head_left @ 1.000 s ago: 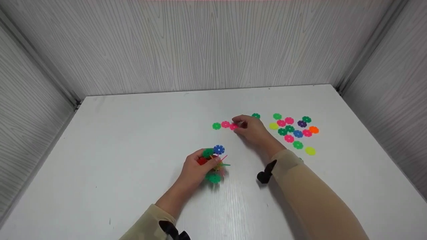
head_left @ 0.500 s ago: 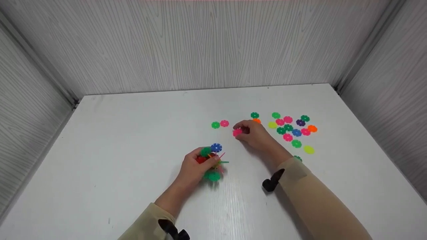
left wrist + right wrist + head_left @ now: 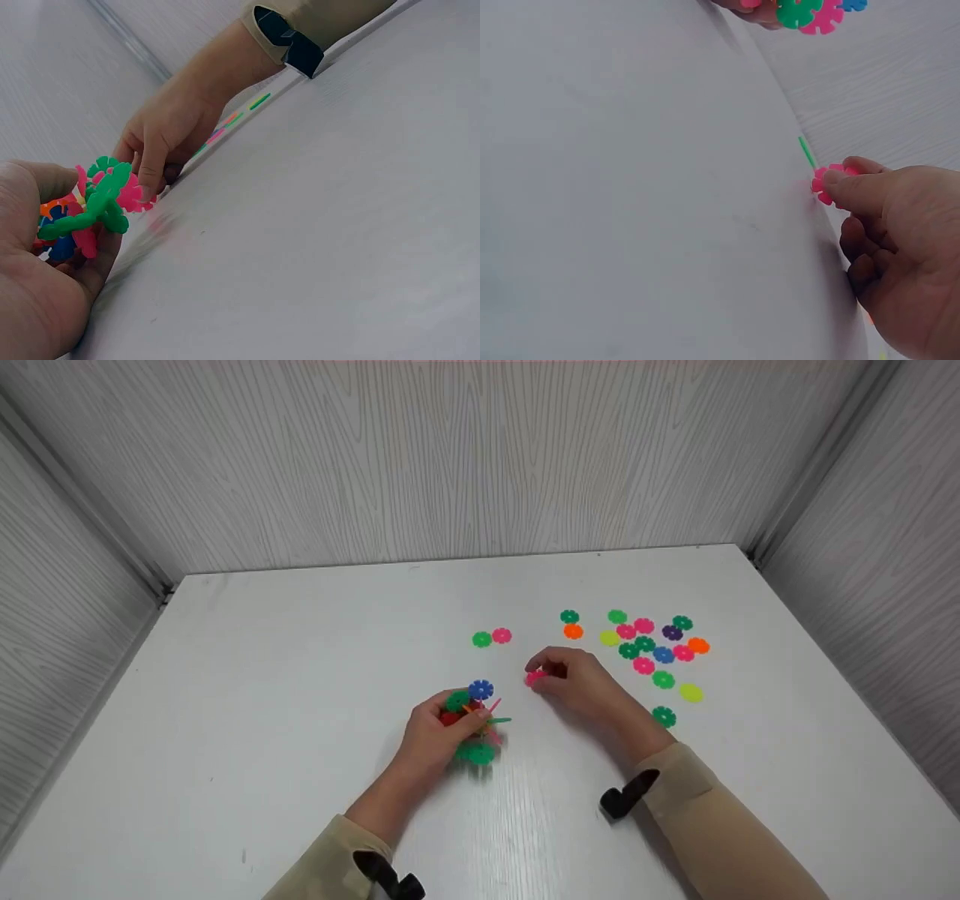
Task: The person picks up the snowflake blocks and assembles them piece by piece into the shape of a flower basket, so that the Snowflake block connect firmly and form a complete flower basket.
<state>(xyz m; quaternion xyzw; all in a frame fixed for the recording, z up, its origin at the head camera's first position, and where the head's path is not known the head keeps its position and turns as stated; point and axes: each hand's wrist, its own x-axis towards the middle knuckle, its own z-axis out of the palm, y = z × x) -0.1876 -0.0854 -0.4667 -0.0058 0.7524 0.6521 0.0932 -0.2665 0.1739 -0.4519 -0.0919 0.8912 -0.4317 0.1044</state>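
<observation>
My left hand grips a cluster of joined snowflake discs, with green, blue, red, pink and orange pieces sticking out at many angles. Part of that cluster is hidden by the thumb and palm. To its right, in the head view, my right hand pinches a single pink snowflake disc between thumb and fingertips. The right wrist view shows this pink disc held by its edge, its notches facing outward. A gap separates the pink disc from the cluster in the head view.
Loose discs lie flat on the white table: a green disc beside a pink one, a dark green one by an orange one, and a scattered group farther right. Grey wood-grain panels stand around the table.
My right hand has lifted the pink disc from the row beside the green and pink pair and drawn it towards me. The left hand and its cluster have barely moved.
</observation>
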